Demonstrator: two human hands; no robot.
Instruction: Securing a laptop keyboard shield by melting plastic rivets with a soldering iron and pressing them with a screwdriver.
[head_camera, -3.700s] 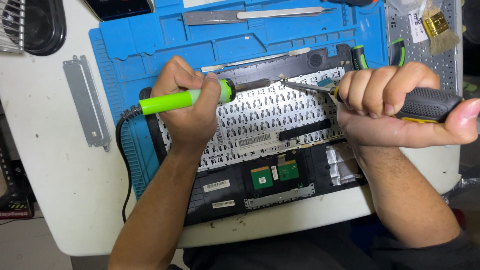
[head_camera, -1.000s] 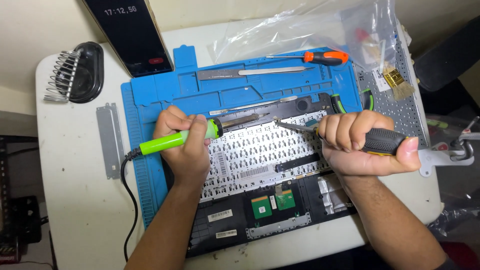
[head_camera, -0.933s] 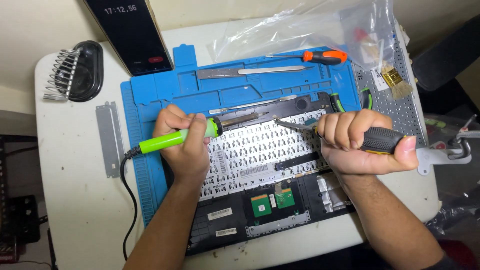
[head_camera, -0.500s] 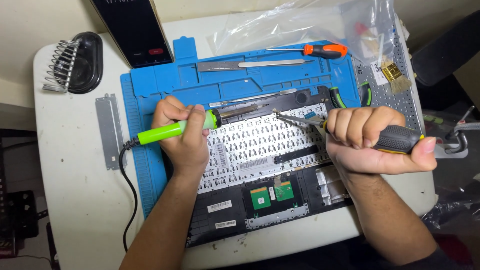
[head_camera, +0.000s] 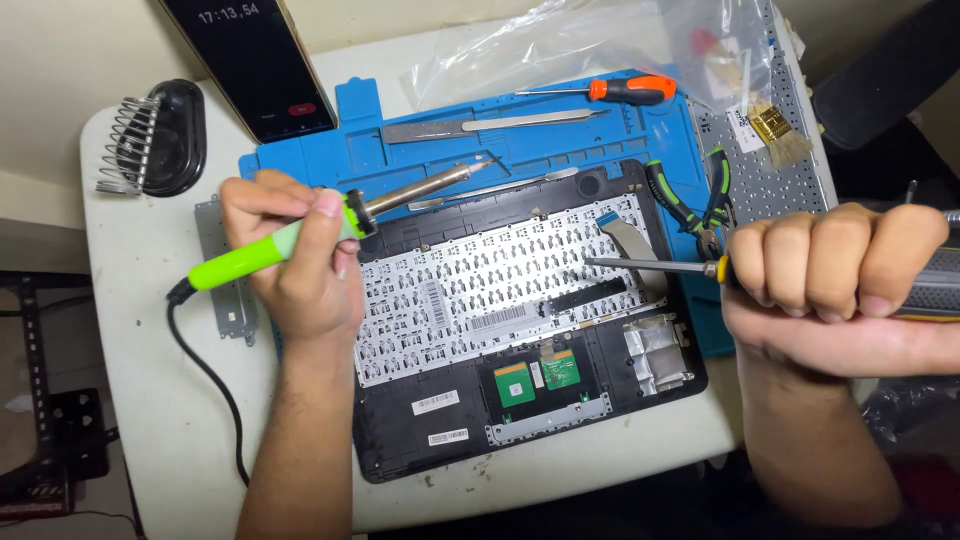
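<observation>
One head-worn camera looks steeply down, close over the table (head_camera: 130, 300).

Bare keyboard back (head_camera: 500, 300) open between hands; pliers (head_camera: 700, 200) crowd right edge, soldering iron (head_camera: 330, 225) overhangs upper left.

Soldering iron (head_camera: 330, 226) and screwdriver (head_camera: 650, 265) now off the keyboard (head_camera: 490, 290).

We are seeing a lime-green soldering iron handle (head_camera: 245, 258), a blue mat (head_camera: 560, 140), a white keyboard back (head_camera: 480, 295) in black casing, an orange-handled screwdriver (head_camera: 630, 90) (black-tipped) and a white bench (head_camera: 140, 270).
</observation>
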